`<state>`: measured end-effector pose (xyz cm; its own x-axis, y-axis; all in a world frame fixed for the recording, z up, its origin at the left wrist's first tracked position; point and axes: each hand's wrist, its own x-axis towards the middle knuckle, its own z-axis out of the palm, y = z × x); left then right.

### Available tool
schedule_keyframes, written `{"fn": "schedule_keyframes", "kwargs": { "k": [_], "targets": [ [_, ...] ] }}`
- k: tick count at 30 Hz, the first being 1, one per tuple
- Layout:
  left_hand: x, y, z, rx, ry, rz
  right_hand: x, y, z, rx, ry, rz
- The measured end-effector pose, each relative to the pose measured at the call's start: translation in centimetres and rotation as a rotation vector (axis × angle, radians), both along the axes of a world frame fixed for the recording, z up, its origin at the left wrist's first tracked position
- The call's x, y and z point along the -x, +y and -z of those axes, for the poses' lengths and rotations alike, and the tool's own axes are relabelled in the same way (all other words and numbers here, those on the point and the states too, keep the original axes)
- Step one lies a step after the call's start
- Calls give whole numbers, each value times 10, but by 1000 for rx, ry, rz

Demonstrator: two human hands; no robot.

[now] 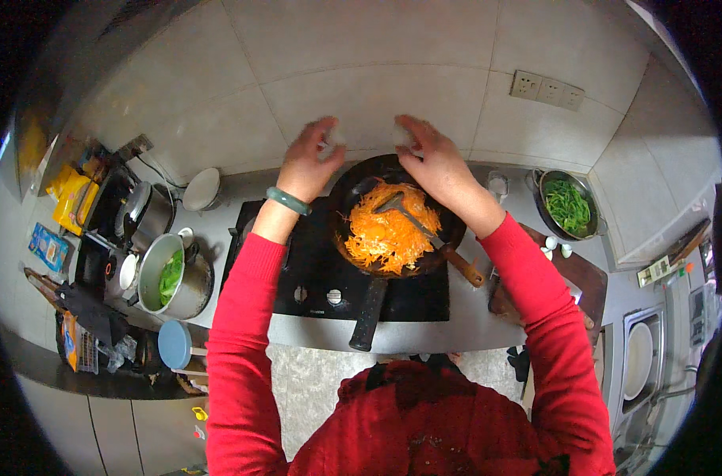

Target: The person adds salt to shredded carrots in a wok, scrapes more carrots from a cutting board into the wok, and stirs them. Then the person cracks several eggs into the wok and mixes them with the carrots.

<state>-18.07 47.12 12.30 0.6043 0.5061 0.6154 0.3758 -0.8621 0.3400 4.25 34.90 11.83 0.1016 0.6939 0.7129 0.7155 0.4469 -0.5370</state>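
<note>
My left hand (313, 157), with a green bangle (289, 201) at its wrist, is raised beyond the wok's far left side. Over the wok's far right rim is my right hand (429, 157). Both have curved, spread fingers; the fingertips are blurred, and small pale patches show beside them that I cannot make out. Below lies a dark wok (343, 250) on the black hob (420, 303), its black handle (369, 315) towards me. Shredded orange food (397, 244) fills it, with an egg yolk (374, 231) on top. A wooden-handled metal spatula (423, 228) rests in the wok.
Right of the hob, eggshells (551, 243) lie on a brown cutting board (587, 279), near a pan of green vegetables (566, 207). A glass (498, 183) stands by the wall. On the left are a metal pot with leaves (197, 288) and a blue-topped stool (175, 345).
</note>
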Motion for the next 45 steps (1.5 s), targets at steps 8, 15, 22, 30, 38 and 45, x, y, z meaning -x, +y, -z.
{"fn": "schedule_keyframes", "kwargs": {
  "k": [8, 15, 22, 30, 38, 45],
  "targets": [
    [2, -36, 62, 125, 443, 117, 3, -33, 65, 517, -180, 37],
    [-1, -58, 51, 1075, -242, 586, 18, -100, 60, 419, 967, -477],
    [-1, -150, 38, 1196, -324, 741, 36, -173, 67, 321, 968, -411],
    [-39, -284, 67, 1020, -56, 638, 58, -282, 115, 63, 939, -291],
    [-76, -452, 146, 1097, 420, 671, 81, -472, 185, -32, 1230, 153],
    [-93, -578, 160, 1183, 693, 882, 145, -658, 313, -73, 1561, 960]
  ]
}}
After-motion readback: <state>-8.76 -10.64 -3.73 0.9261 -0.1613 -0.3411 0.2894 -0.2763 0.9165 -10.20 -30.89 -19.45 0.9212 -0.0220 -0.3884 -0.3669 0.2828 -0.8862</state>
